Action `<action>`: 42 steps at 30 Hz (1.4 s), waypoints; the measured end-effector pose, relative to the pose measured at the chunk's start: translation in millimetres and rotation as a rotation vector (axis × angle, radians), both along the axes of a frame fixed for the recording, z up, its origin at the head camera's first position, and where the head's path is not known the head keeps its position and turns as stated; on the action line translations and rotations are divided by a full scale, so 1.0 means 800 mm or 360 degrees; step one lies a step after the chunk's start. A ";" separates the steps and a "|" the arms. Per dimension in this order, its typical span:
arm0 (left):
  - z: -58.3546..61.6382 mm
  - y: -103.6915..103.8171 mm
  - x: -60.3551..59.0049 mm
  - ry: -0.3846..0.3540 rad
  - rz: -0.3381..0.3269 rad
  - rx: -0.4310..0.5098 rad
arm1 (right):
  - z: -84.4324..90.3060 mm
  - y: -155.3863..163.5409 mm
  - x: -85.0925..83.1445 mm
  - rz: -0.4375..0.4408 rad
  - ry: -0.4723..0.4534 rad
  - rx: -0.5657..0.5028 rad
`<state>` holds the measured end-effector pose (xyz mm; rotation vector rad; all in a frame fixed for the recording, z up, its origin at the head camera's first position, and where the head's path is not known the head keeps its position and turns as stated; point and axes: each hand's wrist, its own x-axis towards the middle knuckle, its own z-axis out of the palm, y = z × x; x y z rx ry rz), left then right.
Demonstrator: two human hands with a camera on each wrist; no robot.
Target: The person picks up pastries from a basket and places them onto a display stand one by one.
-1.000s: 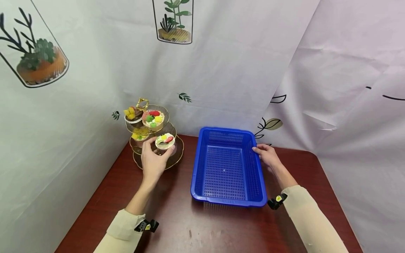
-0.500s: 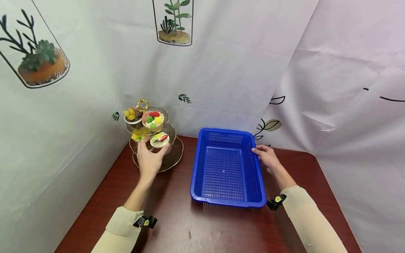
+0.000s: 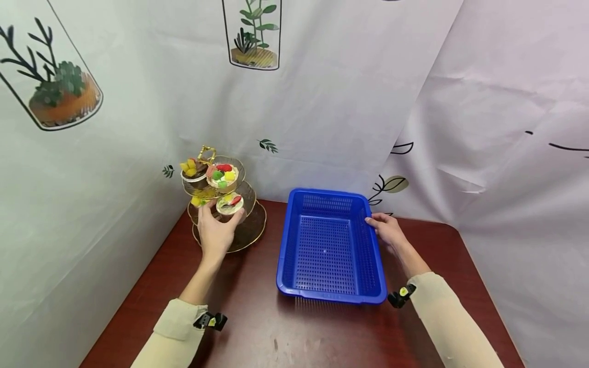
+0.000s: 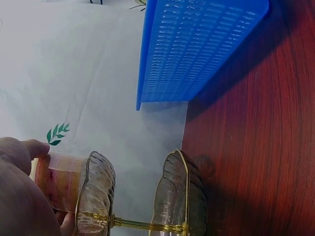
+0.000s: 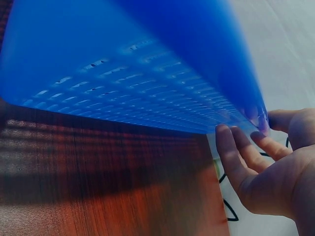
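Observation:
My left hand (image 3: 214, 231) pinches a small dessert cup (image 3: 229, 204) between thumb and fingers, at the middle tier of a three-tier glass stand (image 3: 252, 230) with gold edges. White cream with red and yellow fruit pieces tops this cup. In the left wrist view, pink and tan layers show through the cup's side (image 4: 61, 182), its base against the tier (image 4: 101, 179). My right hand (image 3: 388, 230) grips the right rim of a blue plastic basket (image 3: 331, 295), which has nothing in it. The right wrist view has the thumb over the rim and the fingers (image 5: 248, 155) beneath it.
On the top tier sit a chocolate dessert cup (image 3: 194, 176) with yellow fruit and a fruit-topped cream cup (image 3: 223, 176). Another yellow-topped cup (image 3: 198, 201) is partly hidden behind my left hand. White printed cloth (image 3: 322, 102) hangs behind the reddish-brown table (image 3: 294, 337).
My left hand has moved slightly left and back with the dessert cup, bringing it in over the middle tier. The right hand and basket have stayed nearly still.

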<state>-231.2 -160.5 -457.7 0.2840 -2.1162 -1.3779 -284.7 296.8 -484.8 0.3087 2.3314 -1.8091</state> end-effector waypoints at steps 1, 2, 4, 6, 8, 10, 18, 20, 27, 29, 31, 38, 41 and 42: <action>0.000 0.000 -0.001 0.0000 0.0002 -0.0006 | 0.000 0.000 0.000 0.0000 -0.0002 -0.0002; -0.001 -0.001 -0.001 -0.0001 0.0005 -0.0013 | 0.000 0.000 0.000 -0.0003 -0.0003 -0.0005; -0.001 -0.002 -0.003 0.0007 0.0009 -0.0028 | -0.001 0.000 0.000 -0.0003 -0.0005 -0.0015; -0.002 -0.003 -0.005 0.0013 0.0012 -0.0042 | -0.001 0.000 0.000 0.0000 -0.0004 -0.0019; -0.002 -0.004 -0.007 0.0014 0.0016 -0.0054 | -0.001 0.000 -0.001 -0.0001 -0.0003 -0.0026; -0.003 -0.005 -0.008 0.0005 0.0020 -0.0066 | -0.001 0.000 -0.001 0.0002 0.0000 -0.0027; -0.010 -0.009 -0.011 -0.0025 0.0059 -0.0089 | -0.002 -0.001 0.000 -0.0001 0.0000 -0.0013; -0.010 -0.009 -0.012 -0.0016 0.0063 -0.0095 | -0.003 0.000 -0.001 -0.0001 0.0004 -0.0007; -0.010 -0.010 -0.017 -0.0005 0.0074 -0.0126 | -0.002 0.000 0.000 -0.0002 0.0007 0.0026; -0.011 -0.010 -0.018 -0.0020 0.0078 -0.0129 | -0.002 0.000 0.000 0.0003 0.0007 0.0027; -0.011 -0.011 -0.018 -0.0029 0.0082 -0.0127 | -0.002 -0.001 0.000 -0.0001 0.0005 0.0024; -0.013 -0.011 -0.020 -0.0069 0.0102 -0.0087 | -0.003 0.000 -0.001 -0.0003 0.0006 0.0026; -0.013 -0.011 -0.020 -0.0106 0.0120 -0.0082 | -0.002 -0.001 0.000 -0.0003 0.0004 0.0020; -0.014 -0.011 -0.020 -0.0116 0.0123 -0.0082 | -0.002 -0.001 0.000 -0.0011 -0.0001 0.0014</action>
